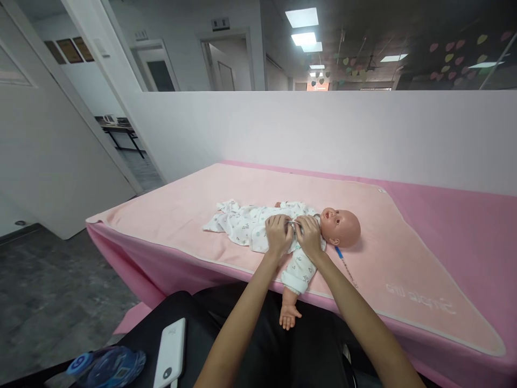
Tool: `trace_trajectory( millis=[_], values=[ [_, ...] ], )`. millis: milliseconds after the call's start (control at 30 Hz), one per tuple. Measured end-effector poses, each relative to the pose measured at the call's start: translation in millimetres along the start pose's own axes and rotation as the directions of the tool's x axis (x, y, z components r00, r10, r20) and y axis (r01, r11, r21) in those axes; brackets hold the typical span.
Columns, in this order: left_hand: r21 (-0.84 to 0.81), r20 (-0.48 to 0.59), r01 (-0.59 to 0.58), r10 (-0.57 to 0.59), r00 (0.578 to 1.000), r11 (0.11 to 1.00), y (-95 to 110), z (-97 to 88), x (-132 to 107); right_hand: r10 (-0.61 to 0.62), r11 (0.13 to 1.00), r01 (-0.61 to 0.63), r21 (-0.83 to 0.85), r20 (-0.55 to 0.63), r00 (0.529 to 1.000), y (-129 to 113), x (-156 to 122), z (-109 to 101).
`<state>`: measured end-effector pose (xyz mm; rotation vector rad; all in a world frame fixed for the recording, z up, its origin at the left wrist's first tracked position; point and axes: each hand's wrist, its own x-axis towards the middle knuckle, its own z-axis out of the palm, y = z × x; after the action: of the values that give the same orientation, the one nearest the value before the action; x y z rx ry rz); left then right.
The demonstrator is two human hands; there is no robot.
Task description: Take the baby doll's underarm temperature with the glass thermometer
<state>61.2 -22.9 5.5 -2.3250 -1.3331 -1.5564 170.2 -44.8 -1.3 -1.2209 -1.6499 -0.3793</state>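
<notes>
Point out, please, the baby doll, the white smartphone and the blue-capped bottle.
Baby doll (254, 222), head view: its clothed body.
White smartphone (170, 349), head view: its back.
Blue-capped bottle (115, 366), head view: its plastic side.

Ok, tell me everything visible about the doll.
The doll has a bald, smooth, plastic-looking head and wears a white outfit with small prints. It lies on its back on the peach mat, head toward the right of the picture. Its near arm hangs past the mat's edge. No legs show. The left hand and right hand rest at its chest.
</notes>
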Motion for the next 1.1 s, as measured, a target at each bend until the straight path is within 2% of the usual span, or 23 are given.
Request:
trace_trajectory(
  millis=[300,467,600,867,1100],
  values=[
    [-0.052,-0.029,-0.017,0.016,0.999,0.998,-0.8,-0.1,-2.0,0.010,1.000,-0.010,-0.018,0.021,1.000,-2.3,1.0,-2.4],
    [-0.085,0.001,-0.001,0.001,1.000,0.996,-0.9,-0.7,-1.9,-0.002,1.000,0.002,-0.013,0.010,1.000,-1.0,0.4,-1.4],
    [-0.063,0.015,0.007,-0.006,1.000,0.998,-0.4,-3.4,-1.2,0.008,1.000,-0.007,-0.008,0.018,1.000,0.6,-0.2,0.2],
    [-0.009,0.005,-0.047,0.047,0.999,0.999,-2.6,-3.2,-1.2,0.041,0.999,-0.040,-0.025,0.043,0.998,0.8,0.6,0.8],
    [-0.023,-0.006,-0.016,0.016,1.000,1.000,-4.4,-0.6,-1.7,0.043,0.999,-0.042,-0.017,0.031,0.999,1.6,0.4,1.6]
  ],
)
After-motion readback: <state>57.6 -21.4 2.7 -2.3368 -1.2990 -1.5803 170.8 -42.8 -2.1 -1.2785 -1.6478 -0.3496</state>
